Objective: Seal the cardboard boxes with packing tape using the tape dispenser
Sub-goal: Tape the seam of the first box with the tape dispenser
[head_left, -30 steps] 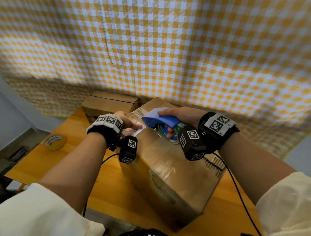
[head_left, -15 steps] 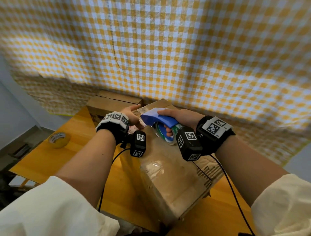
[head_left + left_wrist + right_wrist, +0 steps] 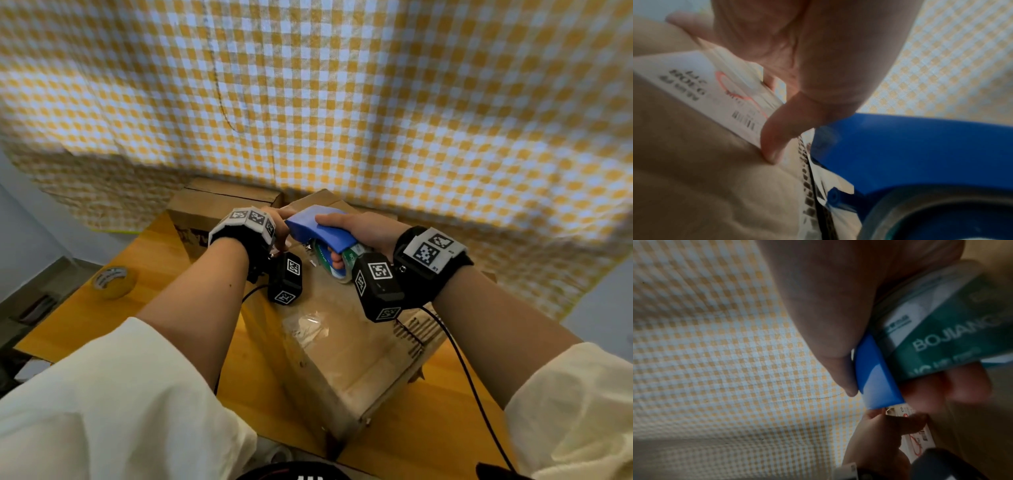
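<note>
A large cardboard box (image 3: 346,346) stands in the middle of the table, its top glossy with clear tape. My right hand (image 3: 346,229) grips the blue tape dispenser (image 3: 322,228) at the far end of the box top. The dispenser carries a green-printed tape roll (image 3: 941,329). My left hand (image 3: 277,228) lies on the box just left of the dispenser's nose. Its thumb (image 3: 774,146) presses the cardboard beside a white shipping label (image 3: 705,84), and the fingers reach on over the label. The blue dispenser (image 3: 910,154) sits right of the thumb.
A second, smaller cardboard box (image 3: 219,205) stands at the back left against the yellow checked cloth (image 3: 342,102). A loose yellowish tape roll (image 3: 114,281) lies on the wooden table (image 3: 85,329) at the left. Wrist cables trail over the box.
My left hand has slid right, up to the dispenser's nose. The box now looks turned slightly and closer to me. My right hand has kept its grip on the dispenser.
</note>
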